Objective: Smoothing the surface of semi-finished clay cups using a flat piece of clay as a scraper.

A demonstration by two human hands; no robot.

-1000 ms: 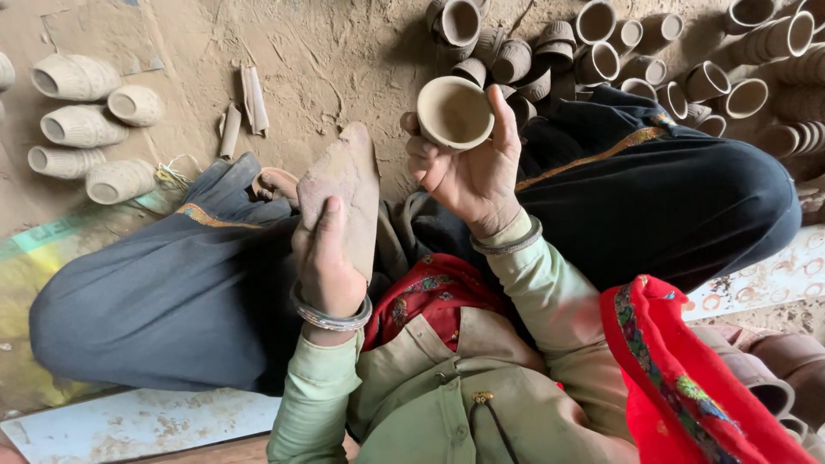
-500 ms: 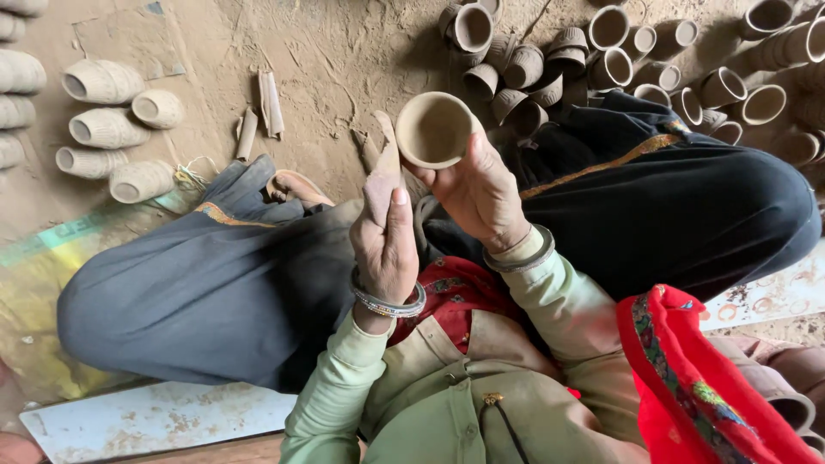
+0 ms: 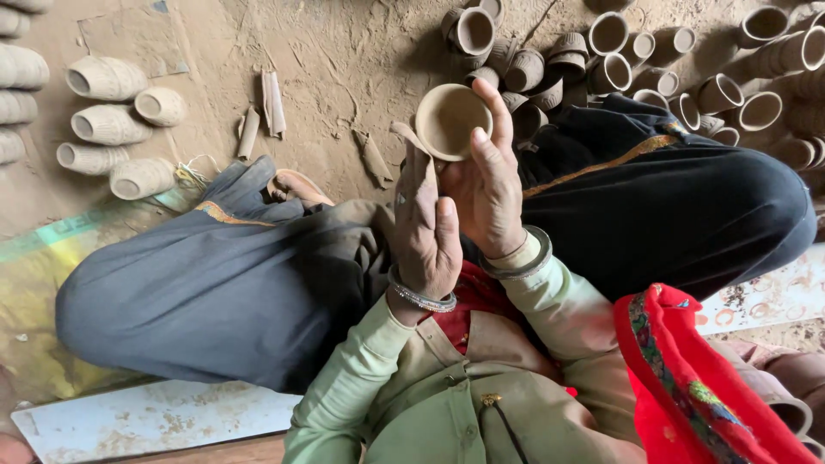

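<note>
Two hands | right hand [image 3: 491,185] fingers grip clay cup [image 3: 452,120] | left hand [image 3: 427,228] fingers curled, touching cup

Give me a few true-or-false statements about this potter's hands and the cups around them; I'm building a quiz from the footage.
1. The right hand holds a small clay cup. True.
2. The cup in hand is full of water. False: its inside looks bare.
3. The left hand holds a flat scrap against the cup's rim. True.
4. The cups on the ground at upper left stand upright. False: they lie on their sides.
5. Both wrists are bare. False: each wears a bangle.
</note>
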